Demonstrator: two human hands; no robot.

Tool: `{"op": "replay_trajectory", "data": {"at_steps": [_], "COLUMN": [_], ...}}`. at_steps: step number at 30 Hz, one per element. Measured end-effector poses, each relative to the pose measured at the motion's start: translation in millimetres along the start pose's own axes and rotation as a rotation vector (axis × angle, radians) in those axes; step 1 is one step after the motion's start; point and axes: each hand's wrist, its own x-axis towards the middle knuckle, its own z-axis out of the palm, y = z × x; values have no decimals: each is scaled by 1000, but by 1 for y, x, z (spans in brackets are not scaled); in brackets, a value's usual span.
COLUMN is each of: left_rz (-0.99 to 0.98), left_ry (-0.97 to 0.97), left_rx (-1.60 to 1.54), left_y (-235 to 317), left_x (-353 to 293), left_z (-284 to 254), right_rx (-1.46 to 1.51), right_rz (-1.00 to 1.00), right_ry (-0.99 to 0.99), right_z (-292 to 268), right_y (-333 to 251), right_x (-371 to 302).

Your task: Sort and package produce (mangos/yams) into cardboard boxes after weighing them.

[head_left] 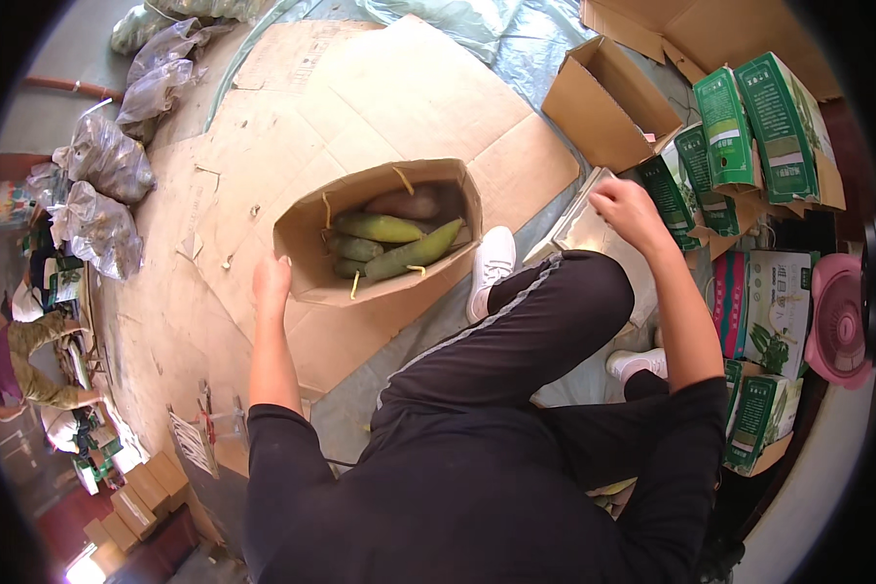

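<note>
A brown cardboard box [307,277] with yellow cord loops along its rim stands open-topped in front of me. Inside lie several long green vegetables [384,228] that look like green radishes, and a browner rounded one [417,201] partly in shadow. My left hand [273,279] is closed on the box's left near rim, thumb at the edge and the other fingers mostly out of sight. Over to the right, my right hand [629,211] is raised with its fingers curled in, above a flat cardboard piece [594,234]. Whatever its fingers may hold is hidden.
Flattened cardboard [399,97] covers the floor. Filled plastic bags [107,234] line the far left. An open brown carton [608,107] and green printed boxes [779,127] stand at right, near a pink fan [839,321]. Another person [34,365] bends at far left.
</note>
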Motion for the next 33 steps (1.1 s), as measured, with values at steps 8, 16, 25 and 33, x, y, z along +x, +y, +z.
{"op": "replay_trajectory", "data": {"at_steps": [8, 16, 25, 33], "left_rz": [741, 1041, 969, 1122], "left_ry": [248, -216, -459, -412], "left_rx": [-94, 392, 1168, 1146], "left_y": [200, 359, 328, 284], "left_x": [-21, -68, -69, -85], "left_z": [-20, 96, 130, 113], "right_rx": [433, 63, 110, 214], "right_rz": [338, 399, 438, 419], "right_ry": [62, 55, 68, 77], "right_z": [-27, -1, -10, -10], "right_y": [89, 133, 127, 137], "right_x": [-127, -192, -198, -194]}}
